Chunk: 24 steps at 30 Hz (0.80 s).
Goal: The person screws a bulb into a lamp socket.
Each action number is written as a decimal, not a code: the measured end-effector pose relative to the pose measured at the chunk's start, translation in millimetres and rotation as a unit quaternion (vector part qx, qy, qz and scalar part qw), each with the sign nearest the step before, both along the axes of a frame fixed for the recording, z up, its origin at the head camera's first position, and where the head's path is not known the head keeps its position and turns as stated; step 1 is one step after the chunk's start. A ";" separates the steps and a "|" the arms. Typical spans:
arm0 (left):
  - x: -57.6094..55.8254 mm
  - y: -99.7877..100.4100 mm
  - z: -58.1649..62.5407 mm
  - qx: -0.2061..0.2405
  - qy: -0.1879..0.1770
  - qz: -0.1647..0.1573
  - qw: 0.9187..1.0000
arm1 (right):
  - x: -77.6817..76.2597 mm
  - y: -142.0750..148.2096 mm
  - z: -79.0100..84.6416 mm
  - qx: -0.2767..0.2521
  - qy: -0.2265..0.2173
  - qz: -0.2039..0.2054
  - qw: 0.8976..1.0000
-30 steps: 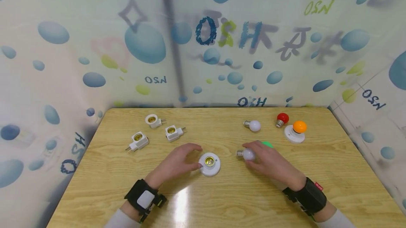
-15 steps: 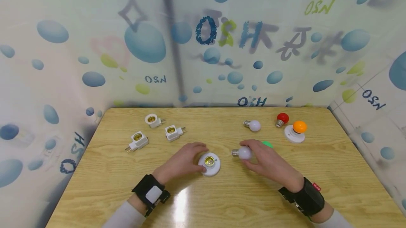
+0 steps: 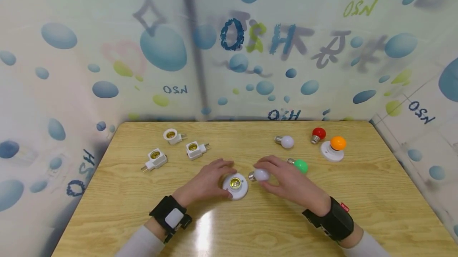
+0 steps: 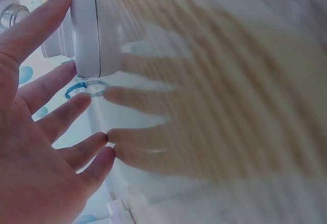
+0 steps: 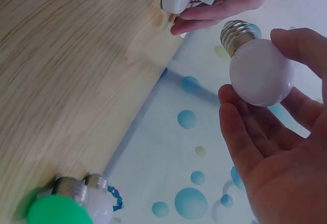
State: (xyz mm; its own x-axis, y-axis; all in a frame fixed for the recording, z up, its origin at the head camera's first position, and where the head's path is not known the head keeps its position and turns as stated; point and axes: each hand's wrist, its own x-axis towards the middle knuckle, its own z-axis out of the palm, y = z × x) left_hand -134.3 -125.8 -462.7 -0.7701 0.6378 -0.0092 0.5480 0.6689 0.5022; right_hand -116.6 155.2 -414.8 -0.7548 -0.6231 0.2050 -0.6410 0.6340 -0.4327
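Note:
Between thumb and fingers, my right hand (image 3: pixel 288 179) holds a white light bulb (image 3: pixel 262 174) off the table, its metal screw base towards the left. The right wrist view shows the bulb (image 5: pixel 260 73) clearly, the thumb on one side and fingers on the other. A round white lamp holder (image 3: pixel 240 192) with a brass-coloured socket sits on the table, just left of the bulb and apart from it. My left hand (image 3: pixel 205 183) holds the holder by its rim. In the left wrist view, thumb and index fingertip touch the lamp holder (image 4: pixel 84 30), other fingers spread below.
A green bulb (image 3: pixel 301 165) lies beside my right hand. Behind are another white bulb (image 3: pixel 287 142), a red bulb (image 3: pixel 319 133) and an orange bulb (image 3: pixel 338 143) standing in a round holder (image 3: pixel 330 154). Plug-in sockets (image 3: pixel 195 151) lie at back left. A patterned curtain (image 3: pixel 229 90) borders the table.
My right hand has carried the white bulb left, close to the lamp holder, uncovering the green bulb. The left hand has moved slightly right and closed in on the holder's rim.

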 end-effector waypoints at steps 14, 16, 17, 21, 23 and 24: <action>-2.5 2.2 -3.4 -0.021 -0.007 -0.004 1.000 | -5.8 -21.4 -3.8 -0.005 -0.008 0.019 1.000; -2.8 5.1 -2.8 -0.022 -0.004 -0.002 1.000 | -7.2 -23.0 -4.6 -0.010 -0.006 0.018 1.000; -3.0 6.5 -2.6 -0.024 0.000 -0.001 1.000 | -7.9 -23.6 -5.0 -0.010 -0.002 0.019 1.000; -3.5 11.7 -1.8 -0.024 0.011 0.000 1.000 | -10.0 -25.4 -6.2 -0.016 0.008 0.034 0.999; -4.2 14.2 -2.0 -0.024 0.012 -0.002 1.000 | -10.9 -26.0 -7.0 -0.019 0.010 0.042 0.999; -4.7 15.5 -2.0 -0.024 0.011 -0.004 1.000 | -11.0 -26.2 -7.3 -0.021 0.010 0.046 0.999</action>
State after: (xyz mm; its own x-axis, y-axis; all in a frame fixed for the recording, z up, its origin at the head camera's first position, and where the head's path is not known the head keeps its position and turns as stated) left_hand -138.9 -110.3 -464.7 -0.7657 0.6428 -0.0229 0.5635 0.6875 0.4581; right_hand -127.5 129.0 -422.1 -0.6895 -0.6809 0.2470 -0.7051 0.5530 -0.4438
